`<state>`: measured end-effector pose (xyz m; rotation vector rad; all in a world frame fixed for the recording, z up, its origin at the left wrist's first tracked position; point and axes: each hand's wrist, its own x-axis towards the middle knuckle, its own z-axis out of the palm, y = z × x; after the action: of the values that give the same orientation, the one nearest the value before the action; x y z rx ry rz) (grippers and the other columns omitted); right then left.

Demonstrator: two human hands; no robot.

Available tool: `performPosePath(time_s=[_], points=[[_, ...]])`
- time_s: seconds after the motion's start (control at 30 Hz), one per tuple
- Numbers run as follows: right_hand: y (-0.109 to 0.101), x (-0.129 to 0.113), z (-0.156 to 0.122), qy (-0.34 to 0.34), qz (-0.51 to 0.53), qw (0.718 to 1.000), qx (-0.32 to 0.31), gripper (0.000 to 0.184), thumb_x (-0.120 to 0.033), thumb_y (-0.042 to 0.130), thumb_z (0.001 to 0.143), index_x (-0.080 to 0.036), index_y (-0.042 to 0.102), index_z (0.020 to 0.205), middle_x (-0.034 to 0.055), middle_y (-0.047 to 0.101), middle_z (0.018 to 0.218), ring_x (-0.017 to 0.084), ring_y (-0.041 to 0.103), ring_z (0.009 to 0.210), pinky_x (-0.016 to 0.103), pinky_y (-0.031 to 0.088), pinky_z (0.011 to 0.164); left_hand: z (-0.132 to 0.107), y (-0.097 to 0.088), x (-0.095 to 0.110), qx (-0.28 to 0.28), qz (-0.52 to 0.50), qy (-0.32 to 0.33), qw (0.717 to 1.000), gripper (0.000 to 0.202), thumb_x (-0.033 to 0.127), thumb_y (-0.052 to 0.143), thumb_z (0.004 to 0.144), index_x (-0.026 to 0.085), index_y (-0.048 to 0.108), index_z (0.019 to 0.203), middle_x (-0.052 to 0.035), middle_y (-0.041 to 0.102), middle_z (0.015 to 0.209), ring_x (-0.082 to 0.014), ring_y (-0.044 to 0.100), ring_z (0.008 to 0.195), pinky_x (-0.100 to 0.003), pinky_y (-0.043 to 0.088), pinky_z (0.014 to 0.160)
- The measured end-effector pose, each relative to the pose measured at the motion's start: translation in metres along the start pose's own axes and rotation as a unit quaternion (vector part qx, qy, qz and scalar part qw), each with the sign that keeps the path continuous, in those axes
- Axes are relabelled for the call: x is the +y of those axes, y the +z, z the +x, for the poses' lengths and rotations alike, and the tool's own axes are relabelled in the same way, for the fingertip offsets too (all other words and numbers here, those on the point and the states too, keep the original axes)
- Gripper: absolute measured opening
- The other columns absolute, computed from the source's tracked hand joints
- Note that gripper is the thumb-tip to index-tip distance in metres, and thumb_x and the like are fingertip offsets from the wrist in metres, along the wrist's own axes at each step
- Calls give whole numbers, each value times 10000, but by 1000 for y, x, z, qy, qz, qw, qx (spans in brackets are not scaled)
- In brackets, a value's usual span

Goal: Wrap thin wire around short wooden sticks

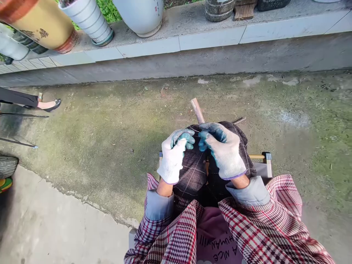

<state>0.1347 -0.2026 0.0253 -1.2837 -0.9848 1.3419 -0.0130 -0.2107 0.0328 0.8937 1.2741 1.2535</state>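
Observation:
Both hands wear white knit gloves with blue-green coated fingers and are held over my lap. My left hand (pixel 176 152) is closed, its fingers curled in above the left knee. Close beside it, a small gap apart, my right hand (pixel 221 146) has its fingers bent together in a pinch. Whatever either hand may grip is hidden or too small to make out. Just past the right fingertips a wooden stick (pixel 197 109) juts out; its near end is hidden behind the glove and knee. A thin dark rod (pixel 239 120) sticks out beyond the right knee.
I sit on a low folding seat (pixel 268 167) on a mossy concrete floor (pixel 110 124). Ahead runs a tiled ledge (pixel 154 47) with a white pot (pixel 141 16), a ribbed pot (pixel 90 22) and a yellow pot (pixel 46 25). At left are another person's foot (pixel 49 105) and a tire (pixel 8 167).

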Motion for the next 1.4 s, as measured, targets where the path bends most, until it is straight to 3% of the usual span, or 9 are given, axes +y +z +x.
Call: performPosePath(time_s=[0.13,0.27,0.37,0.53,0.6,0.73,0.87,1.13,1.4], points=[[0,5,18,-120,-181,971,-103,268,-202,599,873,-245,766,1078,28,773,1050,205,722,949,335,568,874,-4,4,0,0,47,13,999,118,230,664,844,188,766,888,-27,729,804,-118,617,662,-217,500,616],[-3,7,26,-167,-267,938,-143,226,-156,585,837,-214,768,956,41,771,948,215,724,895,333,555,857,-7,3,0,-6,54,24,998,140,210,652,865,198,777,927,-33,743,848,-123,637,688,-216,502,623],[-4,4,23,-137,-217,959,-121,138,-199,628,843,-215,754,899,26,753,856,192,701,803,311,558,764,-7,1,2,-38,43,18,998,153,226,654,883,187,782,957,-50,744,845,-146,668,712,-237,530,635],[-9,-5,14,37,21,997,-59,197,-388,723,857,-192,725,885,-17,643,627,107,532,461,232,447,427,-1,0,6,63,-30,63,996,220,226,692,865,241,739,1079,-17,747,943,-116,659,645,-257,563,654],[-11,-8,12,75,72,993,-55,267,-440,782,810,-185,718,857,-12,644,621,96,514,433,218,415,381,2,4,5,37,-19,47,998,308,208,733,829,247,730,1134,-25,751,967,-130,680,696,-263,571,685],[-15,-9,10,81,90,991,-54,282,-452,802,796,-183,722,828,-5,645,600,93,499,419,208,389,346,9,18,-3,-61,4,22,998,323,215,783,783,233,746,1104,-62,755,1065,-206,716,993,-311,577,880],[-16,-5,10,76,87,993,-32,245,-413,799,795,-192,735,880,-33,597,547,95,472,390,211,363,326,16,27,-9,-49,38,37,997,187,201,778,782,210,751,967,-54,757,1029,-200,710,1016,-324,546,971],[-17,-6,10,42,57,997,0,232,-411,799,794,-202,754,883,-8,643,631,111,527,442,241,421,373,24,27,-4,-83,32,-24,996,193,221,813,723,190,731,894,-19,728,836,-127,647,698,-229,546,628],[-16,0,4,46,51,997,28,339,-560,662,898,-244,703,1011,-3,632,668,118,488,425,250,384,340,23,30,-2,-25,29,-59,998,99,246,730,769,171,669,790,48,598,599,-58,484,426,-192,380,400]])
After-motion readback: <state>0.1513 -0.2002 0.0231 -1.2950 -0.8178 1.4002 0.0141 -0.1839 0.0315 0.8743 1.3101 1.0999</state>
